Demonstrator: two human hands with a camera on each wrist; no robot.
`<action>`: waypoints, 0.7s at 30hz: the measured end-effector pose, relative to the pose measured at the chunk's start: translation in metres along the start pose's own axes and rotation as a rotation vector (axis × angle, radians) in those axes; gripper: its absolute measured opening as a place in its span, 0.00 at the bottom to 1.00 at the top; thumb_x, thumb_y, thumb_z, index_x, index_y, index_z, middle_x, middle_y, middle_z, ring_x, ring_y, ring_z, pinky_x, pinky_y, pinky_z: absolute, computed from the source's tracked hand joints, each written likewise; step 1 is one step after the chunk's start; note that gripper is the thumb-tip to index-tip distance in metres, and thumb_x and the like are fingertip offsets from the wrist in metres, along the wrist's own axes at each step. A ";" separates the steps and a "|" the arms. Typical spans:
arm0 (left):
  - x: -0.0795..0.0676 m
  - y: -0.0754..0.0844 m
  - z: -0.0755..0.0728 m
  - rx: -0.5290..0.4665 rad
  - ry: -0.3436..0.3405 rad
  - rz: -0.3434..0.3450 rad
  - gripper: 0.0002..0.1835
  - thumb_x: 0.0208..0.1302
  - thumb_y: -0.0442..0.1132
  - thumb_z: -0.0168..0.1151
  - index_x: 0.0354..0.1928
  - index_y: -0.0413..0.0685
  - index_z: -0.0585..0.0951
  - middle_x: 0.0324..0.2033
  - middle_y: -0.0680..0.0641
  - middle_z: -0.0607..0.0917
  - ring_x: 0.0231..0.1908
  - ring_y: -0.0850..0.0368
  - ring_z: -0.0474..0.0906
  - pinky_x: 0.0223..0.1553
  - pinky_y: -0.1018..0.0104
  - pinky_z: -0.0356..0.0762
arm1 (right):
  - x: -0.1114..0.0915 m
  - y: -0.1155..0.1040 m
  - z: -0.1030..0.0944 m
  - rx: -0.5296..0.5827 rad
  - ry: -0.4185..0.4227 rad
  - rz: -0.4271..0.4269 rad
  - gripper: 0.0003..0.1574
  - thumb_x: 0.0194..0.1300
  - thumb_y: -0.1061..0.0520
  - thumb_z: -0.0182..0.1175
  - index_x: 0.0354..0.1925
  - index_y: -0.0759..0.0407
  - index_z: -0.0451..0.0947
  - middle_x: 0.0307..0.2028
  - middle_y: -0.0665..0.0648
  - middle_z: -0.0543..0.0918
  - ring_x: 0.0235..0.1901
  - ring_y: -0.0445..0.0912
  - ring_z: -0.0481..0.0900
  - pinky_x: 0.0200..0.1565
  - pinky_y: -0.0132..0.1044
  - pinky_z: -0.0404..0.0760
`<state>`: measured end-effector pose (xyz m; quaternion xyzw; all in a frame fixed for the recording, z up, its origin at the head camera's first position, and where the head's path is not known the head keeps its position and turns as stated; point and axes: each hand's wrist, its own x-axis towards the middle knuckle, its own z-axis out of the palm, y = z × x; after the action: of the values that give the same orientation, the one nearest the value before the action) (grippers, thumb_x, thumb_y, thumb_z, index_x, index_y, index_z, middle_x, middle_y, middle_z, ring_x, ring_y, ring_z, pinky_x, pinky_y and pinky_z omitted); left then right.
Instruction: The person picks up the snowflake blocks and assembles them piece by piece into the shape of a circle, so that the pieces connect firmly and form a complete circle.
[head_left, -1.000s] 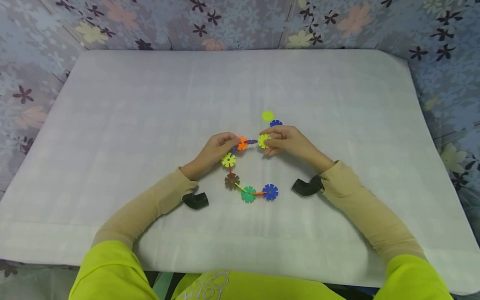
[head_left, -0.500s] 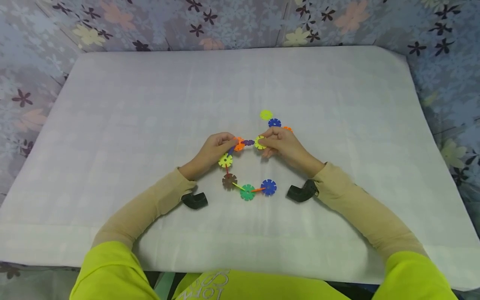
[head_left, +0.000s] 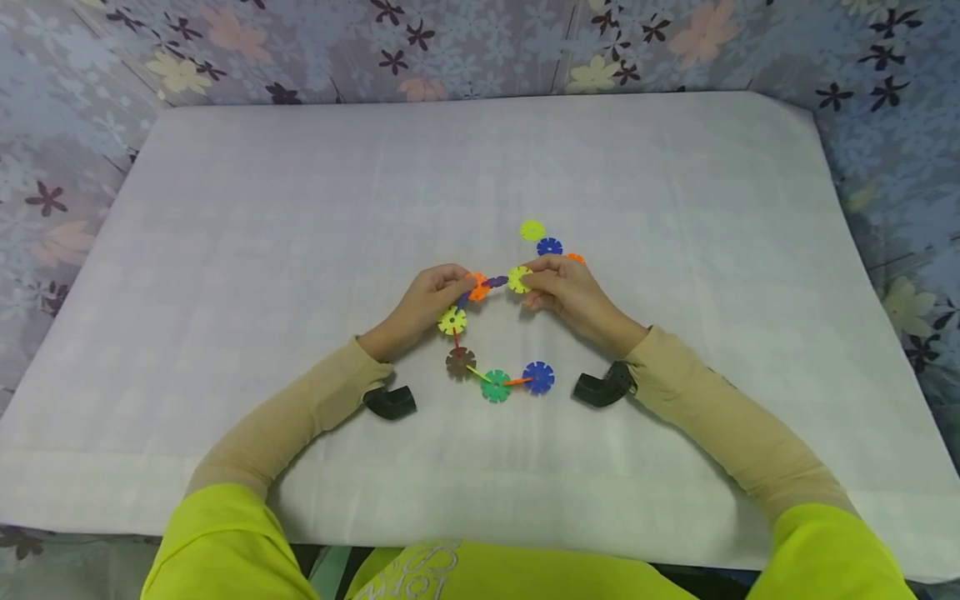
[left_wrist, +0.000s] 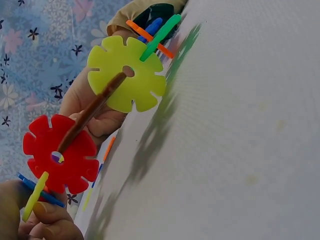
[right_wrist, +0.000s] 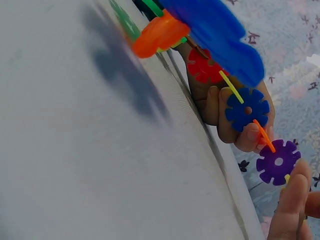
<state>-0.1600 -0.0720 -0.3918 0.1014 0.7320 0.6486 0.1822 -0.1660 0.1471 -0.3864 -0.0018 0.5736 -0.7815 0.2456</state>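
A chain of notched plastic snowflake discs curves over the white table in the head view. My left hand (head_left: 433, 300) pinches it at an orange disc (head_left: 477, 287); a blue disc (right_wrist: 247, 110) is beside those fingers in the right wrist view. A purple disc (right_wrist: 278, 162) links on toward a yellow disc (head_left: 519, 280), pinched by my right hand (head_left: 573, 292). Down the chain come another yellow disc (head_left: 452, 321), a brown disc (head_left: 461, 364), a green disc (head_left: 496, 386) and a blue end disc (head_left: 538, 378). The left wrist view shows a red disc (left_wrist: 60, 154) between yellow and brown.
Behind my right hand lie a loose yellow disc (head_left: 532, 230), a blue disc (head_left: 550, 247) and a partly hidden orange disc (head_left: 574, 259). Black curved pieces (head_left: 390, 402) stick out from both cuffs. The white-covered table (head_left: 300, 208) meets a flowered wall.
My right hand has come left with its yellow disc, uncovering part of the orange disc behind it. That yellow disc has lately risen slightly. My left hand keeps its hold on the orange disc.
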 end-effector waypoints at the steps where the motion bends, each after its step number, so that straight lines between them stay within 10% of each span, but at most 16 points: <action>1: 0.000 0.000 0.000 0.001 -0.002 0.000 0.10 0.65 0.37 0.52 0.32 0.35 0.76 0.17 0.49 0.70 0.18 0.62 0.61 0.24 0.71 0.62 | 0.000 0.000 0.000 0.007 0.006 -0.005 0.09 0.61 0.71 0.50 0.42 0.72 0.67 0.26 0.58 0.76 0.20 0.42 0.77 0.26 0.29 0.76; 21: -0.003 -0.001 -0.003 0.011 -0.065 0.018 0.10 0.65 0.37 0.51 0.34 0.35 0.75 0.14 0.50 0.70 0.17 0.62 0.62 0.22 0.71 0.62 | 0.000 0.007 0.000 -0.146 -0.038 -0.110 0.04 0.60 0.72 0.51 0.34 0.68 0.69 0.23 0.57 0.78 0.20 0.44 0.78 0.26 0.33 0.77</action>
<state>-0.1582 -0.0762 -0.3923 0.1301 0.7284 0.6425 0.1994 -0.1630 0.1452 -0.3928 -0.0661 0.6232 -0.7498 0.2122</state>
